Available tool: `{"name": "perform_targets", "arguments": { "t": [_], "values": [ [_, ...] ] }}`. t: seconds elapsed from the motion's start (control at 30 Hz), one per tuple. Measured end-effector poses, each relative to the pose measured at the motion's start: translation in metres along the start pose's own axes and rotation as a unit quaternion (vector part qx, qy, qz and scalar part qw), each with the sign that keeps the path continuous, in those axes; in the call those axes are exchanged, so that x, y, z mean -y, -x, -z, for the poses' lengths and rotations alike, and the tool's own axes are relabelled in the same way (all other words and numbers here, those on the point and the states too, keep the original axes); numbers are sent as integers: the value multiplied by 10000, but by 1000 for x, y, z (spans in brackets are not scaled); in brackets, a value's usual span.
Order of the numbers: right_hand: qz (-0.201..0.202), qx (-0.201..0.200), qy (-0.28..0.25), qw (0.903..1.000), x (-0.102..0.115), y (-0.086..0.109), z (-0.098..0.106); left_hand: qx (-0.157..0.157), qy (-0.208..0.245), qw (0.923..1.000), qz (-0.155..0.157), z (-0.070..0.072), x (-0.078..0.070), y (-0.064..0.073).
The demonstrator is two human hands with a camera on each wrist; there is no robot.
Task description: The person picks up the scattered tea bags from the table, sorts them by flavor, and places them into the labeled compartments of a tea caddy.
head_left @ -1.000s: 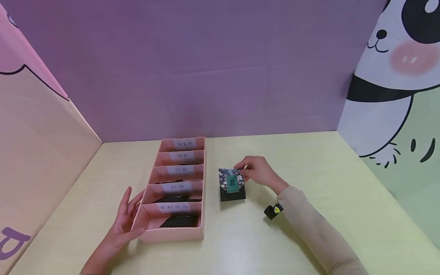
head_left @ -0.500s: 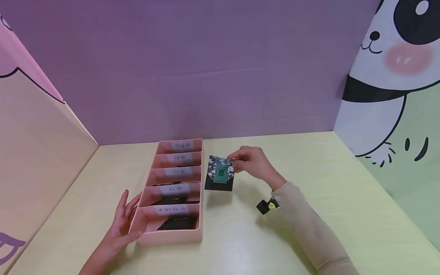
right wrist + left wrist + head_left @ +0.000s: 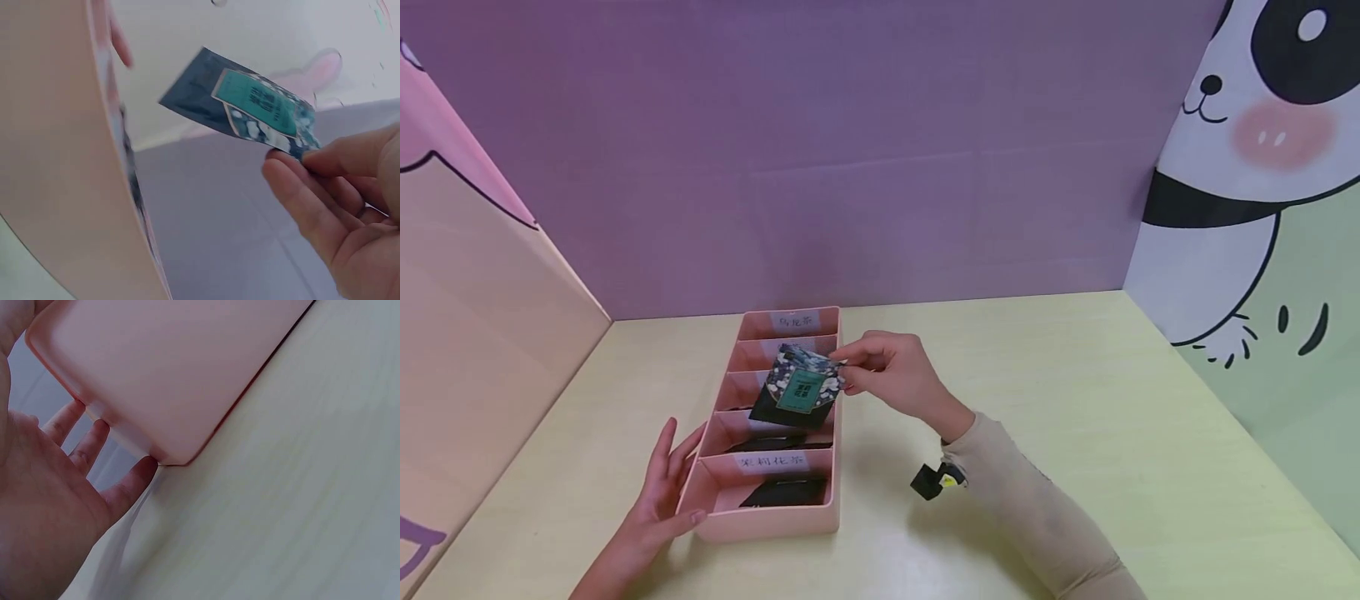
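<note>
A tea sachet (image 3: 800, 387), dark with a flowered top and a green label, hangs tilted over the middle compartments of the pink divided box (image 3: 775, 523). My right hand (image 3: 895, 375) pinches its top corner between thumb and fingers; the right wrist view shows the sachet (image 3: 244, 103) above the box's side wall. Black sachets (image 3: 786, 492) lie in the nearest compartment, and others (image 3: 767, 442) in the one behind it. At the box's near left corner rests my left hand (image 3: 658, 504), fingers spread along the side wall (image 3: 169, 362) and thumb at the front.
Handwritten white labels (image 3: 772, 462) mark the compartments. The box stands on a pale wooden table (image 3: 1037, 375). A purple wall (image 3: 880, 167) rises at the back, with cartoon-printed panels on the left and right (image 3: 1247, 250).
My right hand has lifted the sachet off to the left, from beside the box to above its middle compartments. My left hand keeps its place at the box.
</note>
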State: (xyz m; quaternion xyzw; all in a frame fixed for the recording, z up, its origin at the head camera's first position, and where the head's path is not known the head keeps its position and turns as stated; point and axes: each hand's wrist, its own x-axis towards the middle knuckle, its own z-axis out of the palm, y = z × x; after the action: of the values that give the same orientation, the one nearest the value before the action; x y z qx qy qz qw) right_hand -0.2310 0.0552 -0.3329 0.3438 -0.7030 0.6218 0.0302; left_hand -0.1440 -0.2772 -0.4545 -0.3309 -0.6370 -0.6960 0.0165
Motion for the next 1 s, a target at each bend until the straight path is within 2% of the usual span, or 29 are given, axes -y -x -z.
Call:
{"name": "perform_targets", "arguments": {
  "t": [0.1, 0.2, 0.33, 0.47, 0.57, 0.67, 0.8, 0.9, 1.0],
  "values": [
    [202, 111, -117, 9997, 1, 5, -15, -182, -225, 9989, 361, -1, -2, 2],
    [390, 268, 4, 9989, 2, 10, -29, -269, -367, 9971, 613, -1, -4, 3],
    [759, 535, 227, 9954, -1, 16, -43, -272, -399, 9963, 706, -1, -4, 5],
    [1244, 748, 570, 9878, -7, 19, -51, -318, -445, 9956, 764, -1, -3, 5],
    [1539, 847, 991, 9795, -10, 22, -55, -297, -431, 9962, 698, -1, -4, 4],
    [1689, 1057, 1563, 9674, -12, 25, -60, -185, -284, 9985, 440, 0, -2, 3],
    [1604, 1498, 2101, 9527, -12, 28, -65, 61, -8, 10000, -62, 2, 3, 2],
    [1525, 1828, 2245, 9449, -13, 29, -68, 257, 169, 9989, -356, 3, 7, 1],
    [1590, 2162, 2393, 9331, -15, 29, -71, 326, 203, 9985, -386, 4, 7, 0]
  ]
}}
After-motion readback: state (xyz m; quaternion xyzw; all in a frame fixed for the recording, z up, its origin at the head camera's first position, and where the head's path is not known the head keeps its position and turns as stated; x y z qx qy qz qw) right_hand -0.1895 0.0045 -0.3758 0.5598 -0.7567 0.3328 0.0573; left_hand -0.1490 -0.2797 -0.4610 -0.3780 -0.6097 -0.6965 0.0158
